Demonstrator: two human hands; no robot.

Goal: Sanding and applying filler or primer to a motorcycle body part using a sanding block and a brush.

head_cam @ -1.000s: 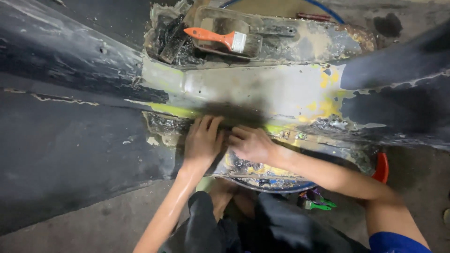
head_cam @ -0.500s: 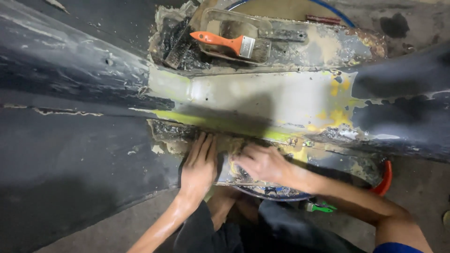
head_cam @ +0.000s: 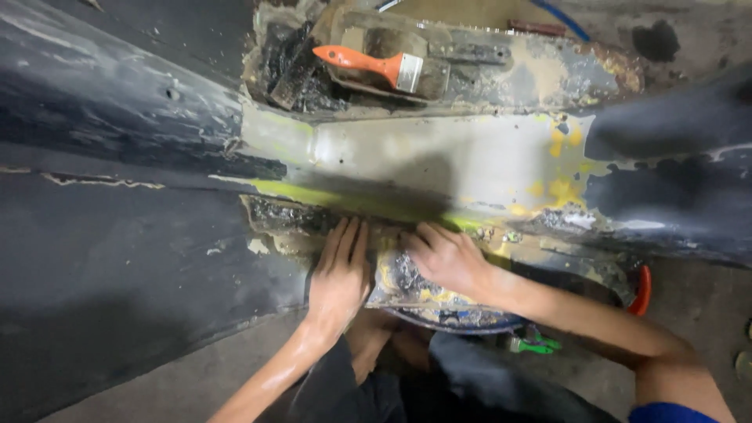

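My left hand (head_cam: 338, 276) lies flat, fingers together, on the lower edge of a worn dark body panel (head_cam: 117, 235), just under a yellow-green strip (head_cam: 337, 197). Beside it, my right hand (head_cam: 445, 257) presses with bent fingers on a grey, crumpled patch of wet material (head_cam: 403, 276) stuck to the same edge. Neither hand grips a tool. Above them the panel is sanded to a pale grey area (head_cam: 407, 157) with yellow spots.
An orange-handled paintbrush (head_cam: 376, 66) rests on a dirty tray (head_cam: 501, 55) at the top. A red-rimmed round container (head_cam: 641, 290) and a green-handled tool (head_cam: 533, 343) sit on the concrete floor near my knees. A blue hose (head_cam: 560, 17) runs at the top.
The view has shifted slightly. My left hand has slid a little along the edge, and my right hand has moved right and lower onto the grey patch.
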